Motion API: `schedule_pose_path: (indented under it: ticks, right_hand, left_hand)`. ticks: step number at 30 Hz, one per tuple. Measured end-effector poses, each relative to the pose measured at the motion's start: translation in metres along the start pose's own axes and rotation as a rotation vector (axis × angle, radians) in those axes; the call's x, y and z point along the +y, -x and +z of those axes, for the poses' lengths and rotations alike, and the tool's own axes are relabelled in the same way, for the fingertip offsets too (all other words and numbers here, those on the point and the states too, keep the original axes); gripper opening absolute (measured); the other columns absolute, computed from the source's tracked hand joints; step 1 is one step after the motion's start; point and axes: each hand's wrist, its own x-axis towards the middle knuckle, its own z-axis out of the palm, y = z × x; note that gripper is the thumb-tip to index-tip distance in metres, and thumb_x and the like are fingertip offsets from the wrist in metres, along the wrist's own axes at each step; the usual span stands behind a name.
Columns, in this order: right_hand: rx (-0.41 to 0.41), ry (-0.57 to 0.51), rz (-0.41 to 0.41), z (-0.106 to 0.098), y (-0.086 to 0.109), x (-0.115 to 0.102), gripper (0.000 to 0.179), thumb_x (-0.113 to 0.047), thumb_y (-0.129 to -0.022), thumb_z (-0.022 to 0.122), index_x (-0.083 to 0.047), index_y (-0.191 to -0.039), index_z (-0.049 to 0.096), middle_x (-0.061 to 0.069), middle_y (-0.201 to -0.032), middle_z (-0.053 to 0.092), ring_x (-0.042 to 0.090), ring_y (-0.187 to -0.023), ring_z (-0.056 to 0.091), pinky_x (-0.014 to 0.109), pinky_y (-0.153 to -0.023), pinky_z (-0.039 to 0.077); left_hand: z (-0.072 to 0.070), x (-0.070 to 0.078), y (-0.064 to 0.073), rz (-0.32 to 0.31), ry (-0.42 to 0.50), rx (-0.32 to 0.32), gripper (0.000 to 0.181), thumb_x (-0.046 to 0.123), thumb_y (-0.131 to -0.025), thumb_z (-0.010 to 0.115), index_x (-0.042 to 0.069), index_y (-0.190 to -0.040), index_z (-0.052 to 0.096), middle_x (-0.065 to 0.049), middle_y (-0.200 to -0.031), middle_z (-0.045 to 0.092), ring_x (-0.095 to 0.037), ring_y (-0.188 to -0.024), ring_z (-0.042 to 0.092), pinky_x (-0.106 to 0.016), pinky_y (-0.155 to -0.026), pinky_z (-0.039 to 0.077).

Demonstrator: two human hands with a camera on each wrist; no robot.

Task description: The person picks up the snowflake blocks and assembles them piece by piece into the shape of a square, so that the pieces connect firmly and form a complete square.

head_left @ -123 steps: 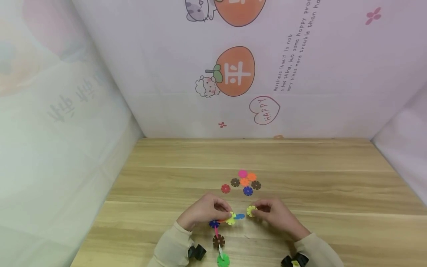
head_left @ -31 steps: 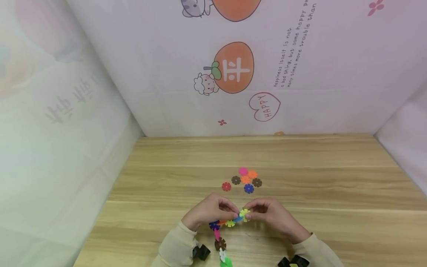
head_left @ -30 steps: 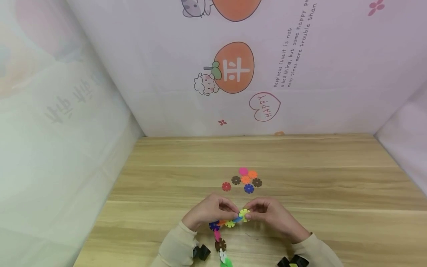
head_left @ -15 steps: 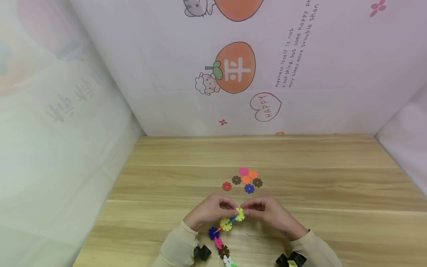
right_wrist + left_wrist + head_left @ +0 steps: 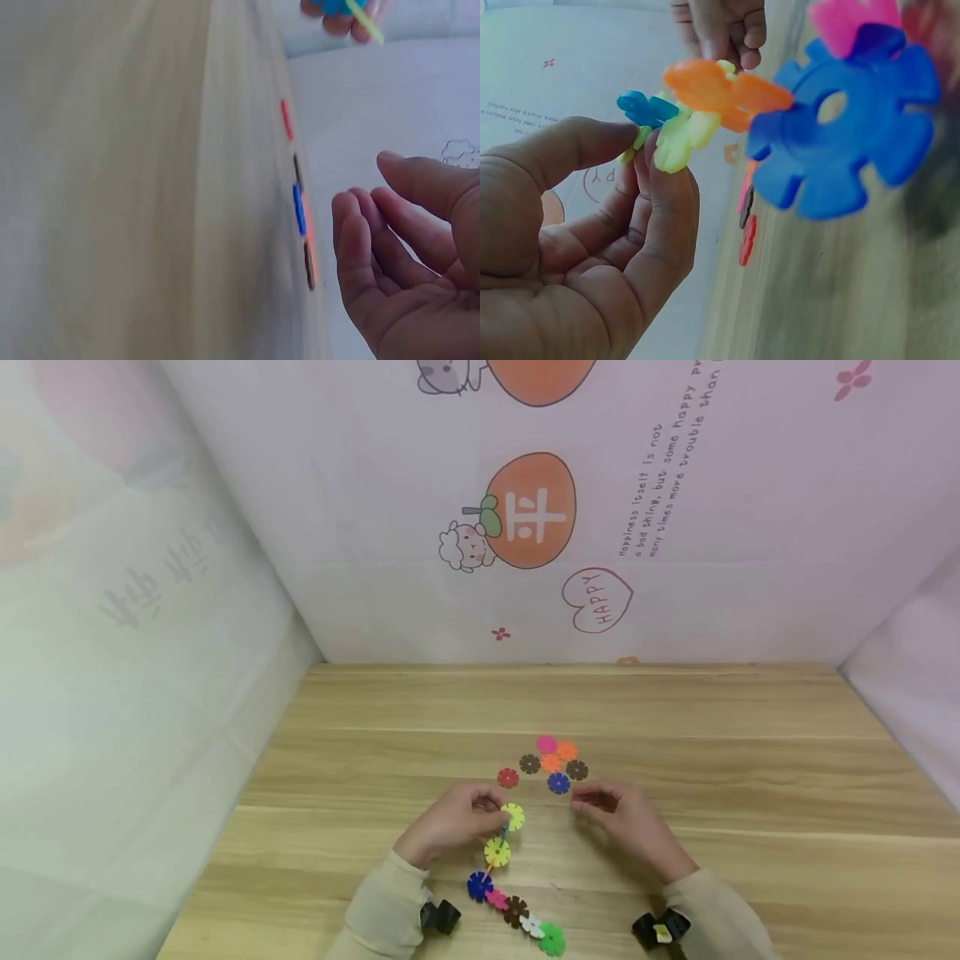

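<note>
My left hand (image 5: pixel 453 822) pinches the yellow snowflake disc (image 5: pixel 513 817) at the upper end of a chain of slotted plastic discs. Below it run a light-blue disc (image 5: pixel 646 109), another yellow disc (image 5: pixel 497 852), an orange disc (image 5: pixel 720 91) and a dark-blue disc (image 5: pixel 480 887). The chain continues through a pink disc (image 5: pixel 497 899), a brown disc (image 5: pixel 516 912) and a white disc (image 5: pixel 532 927) to a green disc (image 5: pixel 552 939). My right hand (image 5: pixel 628 822) holds nothing, with thumb and fingers apart, nearest a loose blue disc (image 5: pixel 558 783).
Beyond my hands, loose discs lie flat on the wooden table (image 5: pixel 750 760): a red disc (image 5: pixel 507 777), two brown, two orange and a pink disc (image 5: pixel 547 744). A printed white cloth (image 5: pixel 375 527) stands behind the table, with cloth at both sides.
The second yellow disc, earlier in my right hand, is now joined to the chain's light-blue disc. My right hand has let go and moved right; my left hand has shifted left with the chain.
</note>
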Motion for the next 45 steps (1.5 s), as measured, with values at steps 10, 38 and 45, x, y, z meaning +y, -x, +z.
schedule_pose_path:
  ticks: [10, 38, 45]
  right_hand:
    - [0.12, 0.203, -0.136, -0.013, -0.031, 0.007, 0.03, -0.013, -0.089, 0.072, 0.001, -0.115, 0.068, 0.012, -0.102, 0.072, 0.02, -0.089, 0.068, 0.034, -0.078, 0.058]
    - [0.037, 0.32, -0.144, -0.02, -0.046, 0.01, 0.034, -0.008, -0.083, 0.077, 0.003, -0.114, 0.068, 0.013, -0.101, 0.07, 0.023, -0.088, 0.065, 0.039, -0.079, 0.057]
    - [-0.007, 0.226, -0.172, -0.02, -0.029, 0.017, 0.017, -0.006, -0.084, 0.075, -0.011, -0.1, 0.073, 0.0, -0.091, 0.07, 0.012, -0.081, 0.061, 0.023, -0.071, 0.053]
  left_hand:
    - [-0.004, 0.001, 0.003, -0.031, 0.016, 0.032, 0.018, 0.016, -0.09, 0.07, 0.007, -0.105, 0.067, -0.005, -0.096, 0.064, -0.016, -0.087, 0.061, -0.03, -0.08, 0.055]
    - [-0.005, 0.004, -0.001, -0.019, 0.0, 0.074, 0.025, 0.017, -0.089, 0.071, 0.005, -0.11, 0.066, -0.007, -0.099, 0.064, -0.018, -0.088, 0.061, -0.032, -0.08, 0.055]
    - [-0.003, 0.003, -0.002, -0.053, 0.002, 0.103, 0.022, 0.015, -0.088, 0.071, 0.005, -0.107, 0.064, -0.007, -0.098, 0.062, -0.018, -0.086, 0.06, -0.032, -0.078, 0.053]
